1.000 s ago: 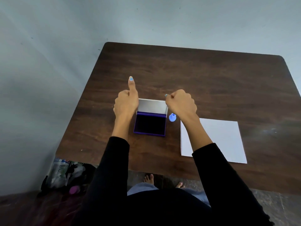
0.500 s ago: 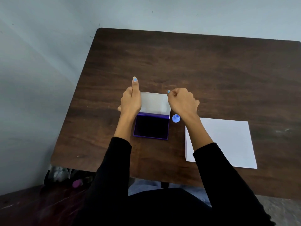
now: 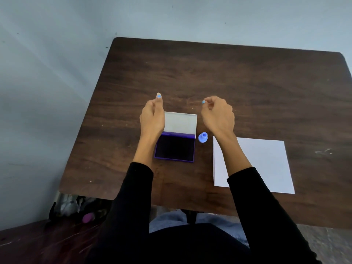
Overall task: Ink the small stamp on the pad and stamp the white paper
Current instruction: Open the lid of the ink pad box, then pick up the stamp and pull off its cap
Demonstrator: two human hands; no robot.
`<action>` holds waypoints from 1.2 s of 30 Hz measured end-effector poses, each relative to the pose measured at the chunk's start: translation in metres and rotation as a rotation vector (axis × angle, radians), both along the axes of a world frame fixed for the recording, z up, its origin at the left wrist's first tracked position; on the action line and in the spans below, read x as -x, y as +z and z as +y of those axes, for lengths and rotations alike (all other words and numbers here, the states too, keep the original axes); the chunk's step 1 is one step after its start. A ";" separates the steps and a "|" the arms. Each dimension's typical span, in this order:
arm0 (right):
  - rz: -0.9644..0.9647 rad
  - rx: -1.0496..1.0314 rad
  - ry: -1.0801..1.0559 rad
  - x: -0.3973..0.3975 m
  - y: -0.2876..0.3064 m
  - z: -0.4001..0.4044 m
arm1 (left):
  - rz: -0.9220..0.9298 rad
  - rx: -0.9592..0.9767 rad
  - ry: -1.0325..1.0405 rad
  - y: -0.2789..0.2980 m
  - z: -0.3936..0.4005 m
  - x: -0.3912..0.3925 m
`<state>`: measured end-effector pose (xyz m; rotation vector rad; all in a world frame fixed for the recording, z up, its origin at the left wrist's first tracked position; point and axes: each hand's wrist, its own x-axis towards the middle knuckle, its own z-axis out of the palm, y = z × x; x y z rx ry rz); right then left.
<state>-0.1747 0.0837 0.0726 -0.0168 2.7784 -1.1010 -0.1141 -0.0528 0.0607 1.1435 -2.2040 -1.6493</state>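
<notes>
Small blue stamp (image 3: 202,137) stands upright on the table (image 3: 247,82), untouched, in the gap between the ink pad (image 3: 174,148) and the white paper (image 3: 266,164), just beside the pad's right edge and a bit nearer the pad than the paper. Ink pad is open: dark inked surface in a purple frame, pale lid (image 3: 181,122) flipped up at the far side, tilted back. White paper lies flat on the table right of the stamp, near the front edge, no marks seen on it; right forearm crosses over its left part. Left hand (image 3: 152,117) hovers at the lid's left edge, thumb straight and pointing away, other fingers curled, holding nothing; contact with the lid can't be told. Right hand (image 3: 218,115) hovers past the lid's right corner, apart from it, above and beyond the stamp, fingers loosely curled with the thumb and forefinger tips close together, pinching nothing. Blue nail polish on both thumbs. Black sleeves (image 3: 133,197) on both arms. Dark wood table, grey wall (image 3: 47,92) behind and left. Bag-like clutter (image 3: 72,206) on the floor under the table's near-left corner, blurry.
</notes>
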 end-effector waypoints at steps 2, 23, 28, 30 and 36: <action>0.033 0.027 -0.017 -0.002 0.005 0.008 | 0.046 0.023 -0.037 0.000 0.004 -0.004; 0.105 -0.111 0.349 -0.060 -0.042 0.053 | -0.080 0.373 -0.424 -0.026 0.082 -0.063; 0.152 -0.090 0.313 -0.065 -0.052 0.053 | -0.078 0.389 -0.428 -0.027 0.088 -0.065; 0.173 -0.079 0.294 -0.065 -0.054 0.051 | -0.078 0.398 -0.424 -0.027 0.089 -0.066; 0.145 0.039 0.206 -0.059 -0.060 0.049 | -0.043 0.426 -0.385 -0.032 0.087 -0.067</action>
